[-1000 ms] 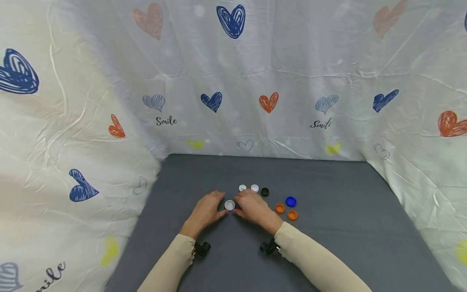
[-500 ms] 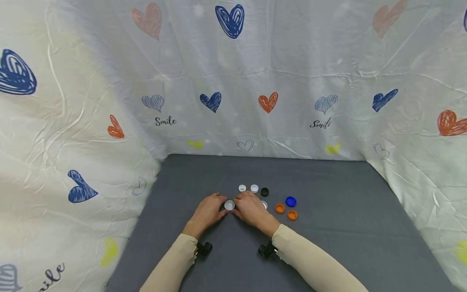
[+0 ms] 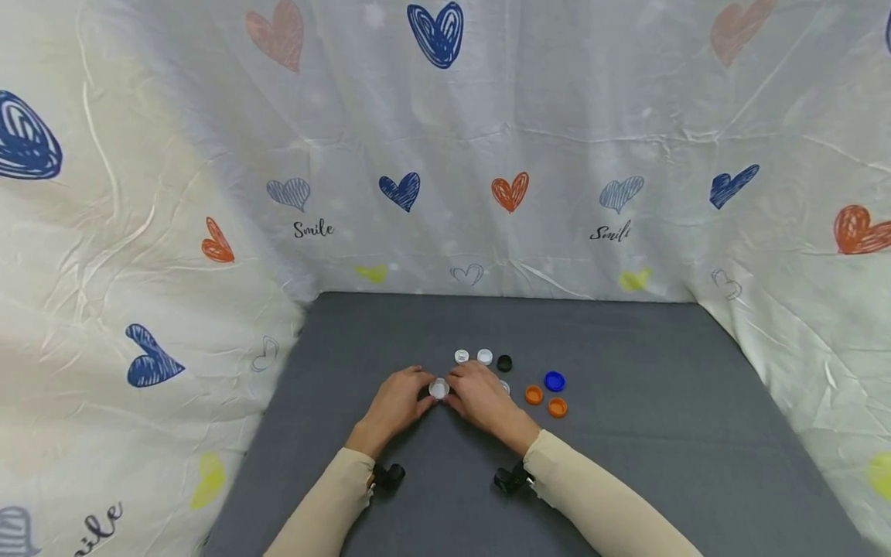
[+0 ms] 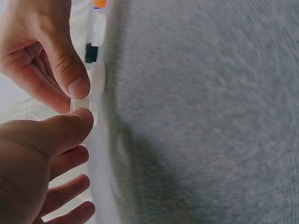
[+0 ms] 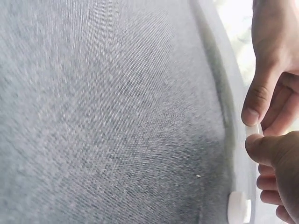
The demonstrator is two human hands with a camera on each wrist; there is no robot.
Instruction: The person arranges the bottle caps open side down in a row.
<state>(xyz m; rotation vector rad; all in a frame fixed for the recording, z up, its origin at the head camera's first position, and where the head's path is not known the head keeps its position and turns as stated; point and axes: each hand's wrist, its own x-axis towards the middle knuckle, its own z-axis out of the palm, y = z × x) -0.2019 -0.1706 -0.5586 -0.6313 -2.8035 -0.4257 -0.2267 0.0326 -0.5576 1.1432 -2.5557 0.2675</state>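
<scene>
Between the two hands is a small round white bottle cap (image 3: 438, 388), mostly covered by digits in both wrist views. My left hand (image 3: 397, 404) pinches its left side with thumb and fingers. From the opposite side my right hand (image 3: 482, 396) pinches it too. In the left wrist view the two thumbs lie close together along the cap's edge (image 4: 80, 103), and the other fingers of the left hand (image 4: 42, 161) are spread loosely. The right wrist view shows the left hand (image 5: 275, 60) above and the right hand (image 5: 280, 161) below, with a sliver of the cap (image 5: 252, 130) between.
Beyond the right hand stand two white caps (image 3: 484, 356) and a black cap (image 3: 504, 363). Another white cap (image 3: 506, 387) is partly hidden by that hand. Farther right are a blue cap (image 3: 554, 381) and two orange caps (image 3: 533, 394). A heart-print curtain (image 3: 445, 139) surrounds the grey table (image 3: 626, 464).
Both hands have drawn in slightly around the white cap, which has shifted a little. The right hand has uncovered part of the white cap beside it.
</scene>
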